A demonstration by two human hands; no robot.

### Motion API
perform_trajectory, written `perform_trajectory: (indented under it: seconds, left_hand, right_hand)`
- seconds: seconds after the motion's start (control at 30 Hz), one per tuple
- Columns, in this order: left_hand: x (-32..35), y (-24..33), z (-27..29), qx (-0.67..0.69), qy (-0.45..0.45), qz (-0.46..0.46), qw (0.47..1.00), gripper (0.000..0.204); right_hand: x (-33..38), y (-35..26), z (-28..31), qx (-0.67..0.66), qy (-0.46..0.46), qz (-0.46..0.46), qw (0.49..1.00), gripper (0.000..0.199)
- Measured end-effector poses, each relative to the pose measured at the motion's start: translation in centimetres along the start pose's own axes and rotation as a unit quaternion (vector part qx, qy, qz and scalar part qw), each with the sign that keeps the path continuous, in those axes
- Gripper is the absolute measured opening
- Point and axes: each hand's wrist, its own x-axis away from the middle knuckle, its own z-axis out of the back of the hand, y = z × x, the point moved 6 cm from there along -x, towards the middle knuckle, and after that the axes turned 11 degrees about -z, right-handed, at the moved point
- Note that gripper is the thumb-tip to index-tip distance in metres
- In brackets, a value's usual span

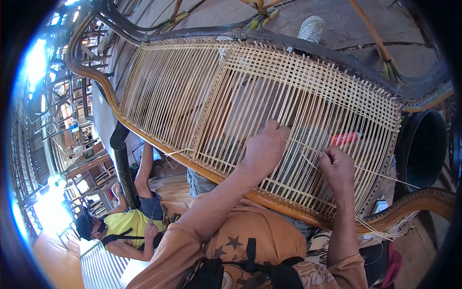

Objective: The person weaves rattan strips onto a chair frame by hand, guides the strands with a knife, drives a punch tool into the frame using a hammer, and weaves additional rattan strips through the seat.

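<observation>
A wide seat or back panel strung with pale cane strands [173, 86] lies across my lap in a curved brown wooden frame [269, 198]. Its far right part is woven into a tight grid [308, 72]; the nearer part has mostly parallel strands. My left hand [264, 147] is closed over the middle strands, its fingertips hidden. To its right, my right hand [337, 166] pinches a thin loose cane strand [380, 175], which crosses the others and runs out past the right edge. A small loop of strand shows between the hands.
At the lower left a person in a yellow top [132, 226] sits holding a thin tool. A dark round container [423, 144] stands at the right. Loose cane ends [380, 232] gather near the right front edge. A red cylinder [344, 138] shows beneath the strands.
</observation>
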Motion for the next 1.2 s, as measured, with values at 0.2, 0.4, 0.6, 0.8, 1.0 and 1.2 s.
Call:
perform_trajectory:
  seconds: [0.2,0.4,0.6,0.8,1.0,1.2]
  left_hand:
    - [1.2,-0.2,3.1,0.090,0.173,0.007,0.981,0.010]
    - [2.2,0.3,0.9,-0.005,0.013,0.063,0.998,0.012]
    - [1.9,-3.3,-0.6,0.234,0.029,0.111,0.966,0.014]
    - [2.1,-1.1,1.2,0.123,0.069,0.043,0.989,0.015]
    - [1.8,-2.2,1.0,0.052,0.028,0.082,0.995,0.015]
    - [2.0,-3.0,0.3,0.189,0.012,0.092,0.978,0.014]
  right_hand:
    - [-0.1,-0.6,-0.5,0.030,0.036,0.074,0.996,0.017]
    - [0.0,-0.6,-0.5,0.012,0.016,0.045,0.999,0.017]
    - [0.0,0.9,-0.6,-0.053,-0.001,0.046,0.998,0.017]
    - [0.0,-0.4,-0.9,0.010,0.038,0.093,0.995,0.016]
    - [0.2,0.2,-1.0,-0.050,-0.013,0.043,0.998,0.018]
    - [0.1,-0.4,-1.6,0.016,0.054,0.065,0.996,0.019]
